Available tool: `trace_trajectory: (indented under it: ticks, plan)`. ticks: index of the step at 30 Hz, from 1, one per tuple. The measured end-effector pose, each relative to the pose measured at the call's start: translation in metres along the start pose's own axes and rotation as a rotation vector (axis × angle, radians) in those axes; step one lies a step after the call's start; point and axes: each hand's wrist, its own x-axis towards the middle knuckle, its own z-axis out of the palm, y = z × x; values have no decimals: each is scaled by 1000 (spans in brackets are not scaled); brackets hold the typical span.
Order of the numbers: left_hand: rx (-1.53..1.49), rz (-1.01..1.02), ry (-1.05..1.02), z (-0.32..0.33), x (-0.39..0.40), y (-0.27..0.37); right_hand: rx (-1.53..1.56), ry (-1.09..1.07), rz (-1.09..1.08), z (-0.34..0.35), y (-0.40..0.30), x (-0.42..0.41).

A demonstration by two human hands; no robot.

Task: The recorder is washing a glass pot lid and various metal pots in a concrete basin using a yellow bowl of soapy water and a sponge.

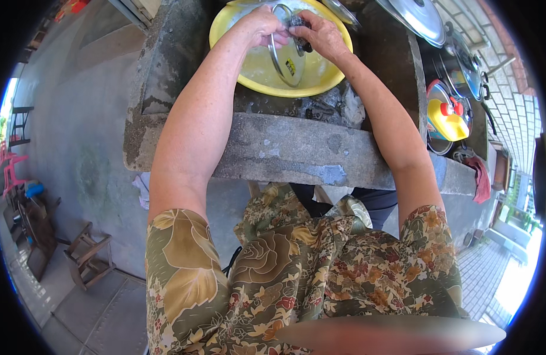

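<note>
Over a yellow plastic basin point(255, 84) of cloudy water, my left hand point(266, 27) grips the rim of a glass pot lid point(293, 55) with a metal edge and a yellow-and-black sticker. The lid is tilted nearly upright, its lower part inside the basin. My right hand point(322, 33) has its fingers closed on a metal wool scourer point(299, 25), pressed near the lid's dark knob point(306, 47). The basin stands in a rough concrete sink point(273, 142).
A crumpled plastic bag point(353, 108) lies below the basin. To the right are a metal lid point(415, 17), dark pots point(461, 66), a yellow bottle with red caps point(446, 122) and a red cloth point(479, 179). A wooden stool point(90, 257) stands at the lower left.
</note>
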Motion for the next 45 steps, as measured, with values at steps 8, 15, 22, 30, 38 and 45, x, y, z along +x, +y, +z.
trace_trajectory:
  ticks: [8,15,22,30,38,45]
  plan:
    - [312,115,163,-20,6,-13,-655,-236,-35,16,89,-14]
    - [468,-13,246,-22,-2,-10,-399,-630,-77,-32,25,0]
    - [337,174,-6,-16,11,-6,-233,-55,-216,-62,-16,-6]
    - [572,156,53,-15,-3,0,574,-254,187,-48,71,-10]
    - [803,614,72,-5,5,0,743,-331,117,-45,67,-4]
    - [639,458,100,-20,14,-5,471,-228,-10,-49,51,-2]
